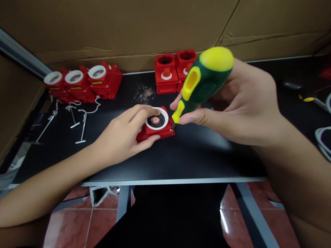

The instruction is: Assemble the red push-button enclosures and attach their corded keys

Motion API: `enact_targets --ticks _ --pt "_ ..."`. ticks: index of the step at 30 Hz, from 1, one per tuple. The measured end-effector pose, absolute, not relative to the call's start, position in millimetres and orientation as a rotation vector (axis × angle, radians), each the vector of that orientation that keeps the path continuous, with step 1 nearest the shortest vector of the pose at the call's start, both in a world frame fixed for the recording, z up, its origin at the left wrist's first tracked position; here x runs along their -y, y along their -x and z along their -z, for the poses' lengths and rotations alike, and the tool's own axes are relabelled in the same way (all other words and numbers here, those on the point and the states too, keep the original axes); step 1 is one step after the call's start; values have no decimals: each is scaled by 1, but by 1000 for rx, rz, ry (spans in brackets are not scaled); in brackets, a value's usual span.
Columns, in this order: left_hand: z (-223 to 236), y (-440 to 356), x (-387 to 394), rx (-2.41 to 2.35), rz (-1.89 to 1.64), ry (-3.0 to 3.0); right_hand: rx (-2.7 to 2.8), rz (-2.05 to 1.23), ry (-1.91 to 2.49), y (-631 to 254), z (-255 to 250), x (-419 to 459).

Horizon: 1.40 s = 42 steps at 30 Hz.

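Note:
A red box with a white ring and a round dark window (167,132) lies on the black table in front of me. My left hand (129,132) is wrapped round its left side, with the thumb along the near edge and the fingers over the ring. My right hand (240,100) is closed on a green and yellow screwdriver (207,81), tilted with its handle up to the right. The screwdriver's tip is at a screw in the box's right corner. The box's left part is hidden under my left hand.
Three similar red boxes (110,82) stand at the back left, with small metal T-bars (83,129) on white cords. Two red boxes without white rings (165,88) sit at the back. Light crumbs (144,93) lie between. A white cable (322,139) is at the right edge.

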State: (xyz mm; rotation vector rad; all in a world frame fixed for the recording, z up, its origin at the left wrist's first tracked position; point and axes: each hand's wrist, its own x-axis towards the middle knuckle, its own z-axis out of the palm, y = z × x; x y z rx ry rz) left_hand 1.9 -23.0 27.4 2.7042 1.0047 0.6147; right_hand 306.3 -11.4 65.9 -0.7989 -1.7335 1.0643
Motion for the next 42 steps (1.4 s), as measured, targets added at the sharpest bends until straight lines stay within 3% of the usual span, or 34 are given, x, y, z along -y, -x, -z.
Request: enact_targets --ticks 9,20,28,42 --pt "-27 -2 23 -1011 -609 -2693 1689 -962 795 -300 -57 8" --pt "-27 0 23 -997 -630 -2709 1798 -1268 685 -320 -74 7" --pt "-25 -1 23 -1025 -616 -2693 1792 -1101 638 -309 -69 9" --pt "-25 0 21 -998 -626 -2684 1657 -960 933 -295 -62 16"
